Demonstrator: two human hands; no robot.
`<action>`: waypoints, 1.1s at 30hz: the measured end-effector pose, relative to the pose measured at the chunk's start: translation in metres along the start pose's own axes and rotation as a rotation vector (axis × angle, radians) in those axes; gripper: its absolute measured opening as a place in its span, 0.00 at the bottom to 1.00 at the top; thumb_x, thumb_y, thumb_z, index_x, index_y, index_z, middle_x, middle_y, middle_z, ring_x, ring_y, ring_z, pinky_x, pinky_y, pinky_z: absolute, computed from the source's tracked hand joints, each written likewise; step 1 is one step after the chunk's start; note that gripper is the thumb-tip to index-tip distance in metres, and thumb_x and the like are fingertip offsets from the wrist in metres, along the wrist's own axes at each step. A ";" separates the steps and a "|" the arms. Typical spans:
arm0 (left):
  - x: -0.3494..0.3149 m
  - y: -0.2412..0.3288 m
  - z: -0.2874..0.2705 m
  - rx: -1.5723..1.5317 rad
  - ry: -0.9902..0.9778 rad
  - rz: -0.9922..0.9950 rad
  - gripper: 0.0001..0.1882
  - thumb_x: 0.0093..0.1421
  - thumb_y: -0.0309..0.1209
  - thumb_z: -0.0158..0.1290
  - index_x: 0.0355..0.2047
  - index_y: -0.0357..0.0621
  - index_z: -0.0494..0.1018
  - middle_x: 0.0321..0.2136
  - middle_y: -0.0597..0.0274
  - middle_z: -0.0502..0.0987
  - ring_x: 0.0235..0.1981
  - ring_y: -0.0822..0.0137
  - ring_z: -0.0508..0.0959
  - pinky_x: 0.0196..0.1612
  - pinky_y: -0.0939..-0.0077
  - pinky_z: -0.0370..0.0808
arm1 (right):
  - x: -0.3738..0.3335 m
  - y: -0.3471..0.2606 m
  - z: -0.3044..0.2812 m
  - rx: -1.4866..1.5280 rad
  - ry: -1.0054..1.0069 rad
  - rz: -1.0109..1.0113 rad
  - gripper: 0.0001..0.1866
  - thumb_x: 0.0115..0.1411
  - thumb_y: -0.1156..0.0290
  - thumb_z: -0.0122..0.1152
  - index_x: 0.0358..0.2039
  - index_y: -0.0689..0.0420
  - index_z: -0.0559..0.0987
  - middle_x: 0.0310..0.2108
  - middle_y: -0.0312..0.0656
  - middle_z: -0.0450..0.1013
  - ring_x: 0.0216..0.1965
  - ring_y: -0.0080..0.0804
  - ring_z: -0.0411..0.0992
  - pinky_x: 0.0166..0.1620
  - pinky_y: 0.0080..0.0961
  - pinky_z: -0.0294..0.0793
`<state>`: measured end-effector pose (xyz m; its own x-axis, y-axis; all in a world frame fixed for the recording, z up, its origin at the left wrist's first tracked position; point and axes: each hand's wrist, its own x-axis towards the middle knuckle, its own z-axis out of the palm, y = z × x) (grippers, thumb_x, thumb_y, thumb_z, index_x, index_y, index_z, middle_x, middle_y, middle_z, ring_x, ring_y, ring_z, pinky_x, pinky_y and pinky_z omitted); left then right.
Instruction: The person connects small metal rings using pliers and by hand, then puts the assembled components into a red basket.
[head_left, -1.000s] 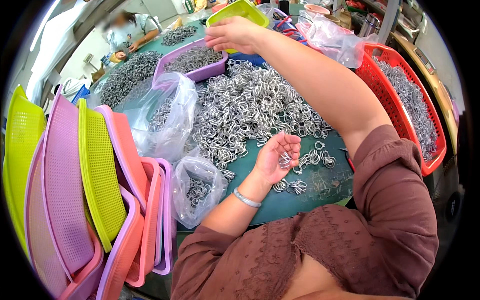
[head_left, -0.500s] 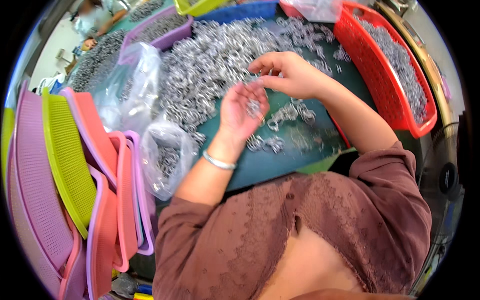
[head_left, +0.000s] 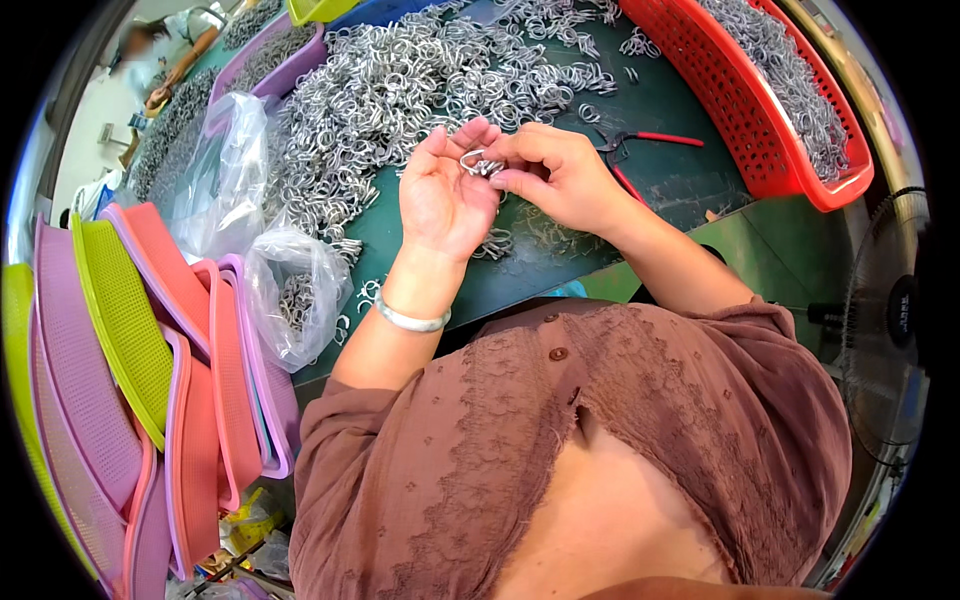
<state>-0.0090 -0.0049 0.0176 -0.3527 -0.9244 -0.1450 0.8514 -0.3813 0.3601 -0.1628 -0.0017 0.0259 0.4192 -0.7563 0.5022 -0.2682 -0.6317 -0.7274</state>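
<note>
My left hand (head_left: 440, 212) is turned palm up, its fingers loosely curled under a few open metal rings (head_left: 481, 164). Over that palm, my right hand (head_left: 562, 178) pinches at the rings with thumb and forefinger; its fingertips partly cover them. Just beyond both hands lies a large heap of similar silvery rings (head_left: 375, 95) on the green tabletop (head_left: 660, 185). Red-handled pliers (head_left: 668, 138) rest to the right of my right hand, partly behind it. A few more rings (head_left: 494, 243) lie close beneath my hands.
On the right stands a red slotted basket (head_left: 740, 120) full of rings. Clear plastic bags (head_left: 228, 185) sit at the left, one with rings inside. Stacked coloured baskets (head_left: 120, 320) fill the near left. A fan (head_left: 890, 310) is at far right; another person (head_left: 165, 60) sits far left.
The view has shifted, and the pliers have come into sight. My right hand has come down onto the left palm and now pinches at the rings there.
</note>
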 end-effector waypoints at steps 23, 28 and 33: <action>-0.019 -0.030 0.023 0.667 -0.044 0.036 0.08 0.57 0.27 0.46 0.37 0.38 0.67 0.29 0.63 0.73 0.28 0.73 0.74 0.30 0.83 0.74 | -0.022 0.010 -0.036 0.861 -0.005 0.286 0.11 0.53 0.75 0.54 0.37 0.62 0.71 0.29 0.32 0.70 0.26 0.13 0.64 0.27 0.10 0.63; -0.020 -0.032 0.022 0.655 -0.033 0.042 0.09 0.56 0.26 0.46 0.37 0.37 0.67 0.30 0.62 0.72 0.27 0.73 0.74 0.30 0.83 0.74 | -0.023 0.004 -0.037 0.842 0.020 0.319 0.10 0.52 0.75 0.54 0.36 0.62 0.73 0.28 0.32 0.70 0.26 0.13 0.65 0.28 0.10 0.64; -0.019 -0.031 0.019 0.667 -0.040 0.067 0.08 0.56 0.23 0.46 0.38 0.38 0.67 0.30 0.62 0.72 0.29 0.71 0.74 0.31 0.82 0.73 | -0.024 0.003 -0.035 0.572 0.091 0.105 0.08 0.52 0.79 0.53 0.34 0.62 0.73 0.28 0.35 0.70 0.27 0.18 0.67 0.30 0.14 0.66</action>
<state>-0.0362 0.0249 0.0271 -0.3320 -0.9405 -0.0728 0.4545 -0.2271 0.8613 -0.2042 0.0089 0.0281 0.3329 -0.8374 0.4335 0.2166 -0.3796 -0.8995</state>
